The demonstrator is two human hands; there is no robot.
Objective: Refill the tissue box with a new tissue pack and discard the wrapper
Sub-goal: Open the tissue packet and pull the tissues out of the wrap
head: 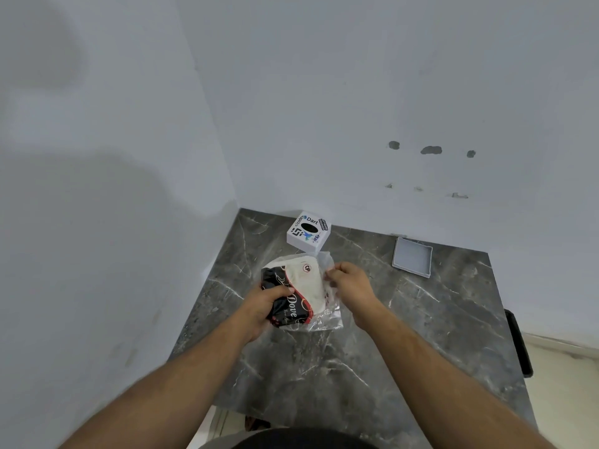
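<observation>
Fingers (281,291) of the left hand (264,306) are being curled round the dark printed end of the tissue pack (299,288), which is being held low over the table (324,367); whether it is touching cannot be told. Its clear wrapper (325,317) is being pinched at the right edge by the right hand (351,286). The pack should probably be braced firmly by the left hand while the film is being pulled apart along its seam, so that no tissues are being torn. Behind the pack, the white tissue box (308,233) is being shown upright, hole upward, near the corner. Further right, a shallow pale tray (412,257) is being carried by the grey marbled table, and the corner is being enclosed by plain walls (356,92).
</observation>
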